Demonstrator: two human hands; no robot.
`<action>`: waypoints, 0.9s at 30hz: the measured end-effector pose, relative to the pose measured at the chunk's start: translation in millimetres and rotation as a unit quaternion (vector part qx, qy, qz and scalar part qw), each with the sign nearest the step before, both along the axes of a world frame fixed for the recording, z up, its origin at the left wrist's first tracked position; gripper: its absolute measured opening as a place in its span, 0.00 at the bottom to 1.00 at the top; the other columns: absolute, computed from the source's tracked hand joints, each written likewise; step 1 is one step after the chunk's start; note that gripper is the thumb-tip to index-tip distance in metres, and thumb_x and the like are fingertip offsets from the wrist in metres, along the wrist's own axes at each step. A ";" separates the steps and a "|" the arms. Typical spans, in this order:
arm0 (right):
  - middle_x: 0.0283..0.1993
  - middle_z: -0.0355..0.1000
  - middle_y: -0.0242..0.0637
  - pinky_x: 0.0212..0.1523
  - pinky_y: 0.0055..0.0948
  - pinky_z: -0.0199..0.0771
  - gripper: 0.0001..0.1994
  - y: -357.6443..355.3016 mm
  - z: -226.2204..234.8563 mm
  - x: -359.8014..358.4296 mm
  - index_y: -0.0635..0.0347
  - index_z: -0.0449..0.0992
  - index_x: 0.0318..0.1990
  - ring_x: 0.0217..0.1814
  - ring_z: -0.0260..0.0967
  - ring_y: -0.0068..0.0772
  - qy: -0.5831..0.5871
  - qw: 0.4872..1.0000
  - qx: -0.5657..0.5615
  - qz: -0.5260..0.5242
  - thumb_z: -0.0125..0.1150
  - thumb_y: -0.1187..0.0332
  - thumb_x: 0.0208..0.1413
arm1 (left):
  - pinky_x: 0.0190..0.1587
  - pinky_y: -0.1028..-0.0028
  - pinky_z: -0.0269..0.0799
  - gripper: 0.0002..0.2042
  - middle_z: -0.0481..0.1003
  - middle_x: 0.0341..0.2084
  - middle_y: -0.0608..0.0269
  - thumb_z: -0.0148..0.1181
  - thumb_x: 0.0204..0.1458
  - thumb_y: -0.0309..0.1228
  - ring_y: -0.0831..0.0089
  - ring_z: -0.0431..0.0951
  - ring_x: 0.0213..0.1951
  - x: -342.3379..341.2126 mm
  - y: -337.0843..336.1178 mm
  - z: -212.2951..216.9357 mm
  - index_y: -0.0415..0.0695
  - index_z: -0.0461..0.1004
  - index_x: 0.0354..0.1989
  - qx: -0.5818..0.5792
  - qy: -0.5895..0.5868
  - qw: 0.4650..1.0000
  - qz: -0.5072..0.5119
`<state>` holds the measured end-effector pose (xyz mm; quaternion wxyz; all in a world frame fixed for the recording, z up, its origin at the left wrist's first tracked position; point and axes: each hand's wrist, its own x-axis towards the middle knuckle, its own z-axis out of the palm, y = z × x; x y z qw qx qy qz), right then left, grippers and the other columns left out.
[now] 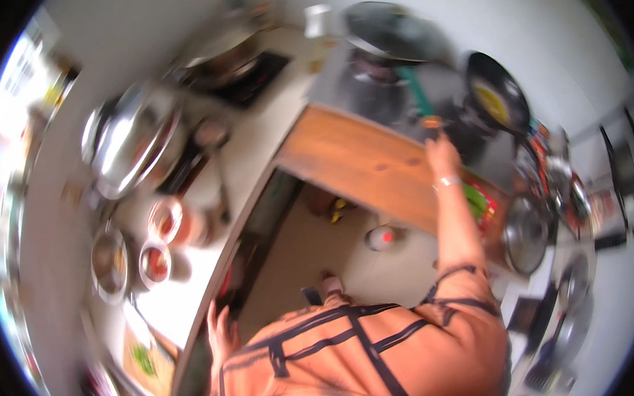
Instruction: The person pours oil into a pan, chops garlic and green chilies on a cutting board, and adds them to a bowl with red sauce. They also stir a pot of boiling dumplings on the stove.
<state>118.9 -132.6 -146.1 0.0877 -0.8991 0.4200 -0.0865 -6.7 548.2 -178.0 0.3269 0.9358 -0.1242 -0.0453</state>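
My right arm reaches across to the stove. My right hand [441, 156] is closed at the near end of a long green handle [416, 94] with a tan end piece. The handle runs back to a wide dark pan [391, 32] on the left burner; motion blurs the join. Right of it, a black frying pan [496, 93] sits tilted, with something yellow [491, 105] inside. Low on the left, my left hand [223, 332] has its fingers spread beside the counter's edge, holding nothing that I can see.
Along the left counter [258, 147] stand a large shiny steel pot [135, 143], several small bowls and a cutting board [148, 368] with a knife and chopped greens. Another pan [224, 47] sits at the back left. A glass lid [525, 232] leans at the right.
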 end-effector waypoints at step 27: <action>0.43 0.74 0.54 0.46 0.41 0.74 0.32 924.0 -94.1 -60.8 0.66 0.61 0.59 0.48 0.73 0.51 0.143 0.729 0.188 0.643 0.62 0.62 0.46 | 0.63 0.58 0.59 0.41 0.60 0.60 0.46 0.68 0.45 0.37 0.48 0.60 0.61 -151.1 402.0 -98.6 0.40 0.53 0.66 0.047 -0.036 0.872 0.486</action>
